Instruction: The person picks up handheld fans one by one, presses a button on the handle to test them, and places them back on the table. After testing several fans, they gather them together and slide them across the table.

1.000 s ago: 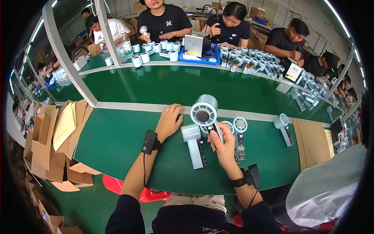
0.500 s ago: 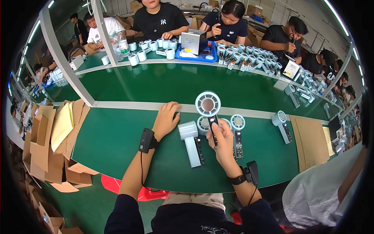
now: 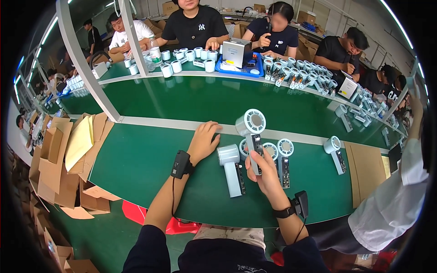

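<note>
My right hand (image 3: pixel 265 175) grips a pale blue handheld fan (image 3: pixel 251 123) by its handle, round head up. A dark circuit board shows along the open side of that handle. My left hand (image 3: pixel 203 141) lies on the green table by the rail, fingers spread and holding nothing. Between my hands, a second handheld fan (image 3: pixel 233 175) rests on the table with a board along its side. More fans, such as the one with its head toward me (image 3: pixel 285 148), lie behind and beside my right hand, partly hidden by it.
Flattened cardboard (image 3: pixel 364 170) lies at the table's right, near a lone fan (image 3: pixel 334 148). Open cartons (image 3: pixel 57 164) crowd the left. Beyond the metal rail (image 3: pixel 173 126), co-workers sit among many fan parts and a blue tray (image 3: pixel 232 70). A person in white stands close at right.
The held fan has turned, so the side of its head and more of its handle show. The whole view has shifted a little. The person at right now stretches an arm toward the far side.
</note>
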Available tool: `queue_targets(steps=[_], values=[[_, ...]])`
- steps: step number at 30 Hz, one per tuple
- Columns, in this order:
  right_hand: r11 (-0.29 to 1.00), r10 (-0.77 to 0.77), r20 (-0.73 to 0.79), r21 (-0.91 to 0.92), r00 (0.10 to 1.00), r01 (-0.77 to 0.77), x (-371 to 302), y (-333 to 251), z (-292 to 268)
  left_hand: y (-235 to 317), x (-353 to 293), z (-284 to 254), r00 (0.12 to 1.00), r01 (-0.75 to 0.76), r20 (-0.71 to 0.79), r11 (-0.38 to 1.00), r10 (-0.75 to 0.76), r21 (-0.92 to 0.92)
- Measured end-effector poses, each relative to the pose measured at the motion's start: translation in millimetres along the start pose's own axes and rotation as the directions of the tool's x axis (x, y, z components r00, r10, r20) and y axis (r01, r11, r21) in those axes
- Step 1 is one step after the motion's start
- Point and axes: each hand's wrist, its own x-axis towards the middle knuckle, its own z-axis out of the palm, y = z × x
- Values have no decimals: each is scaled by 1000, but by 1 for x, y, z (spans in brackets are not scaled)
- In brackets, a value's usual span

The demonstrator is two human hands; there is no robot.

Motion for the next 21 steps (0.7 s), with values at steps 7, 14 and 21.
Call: queue_targets(steps=[7, 14, 21], values=[[989, -12, 37, -148, 999, 17, -3, 4, 1, 4, -1, 0, 1000, -8, 14, 1000, 8, -3], [969, 40, 104, -247, 994, -13, 0, 8, 5, -2, 0, 1, 1000, -12, 2, 1000, 12, 7], [966, 5, 138, -258, 990, 31, 0, 10, 3, -1, 2, -1, 999, -32, -18, 999, 32, 3]])
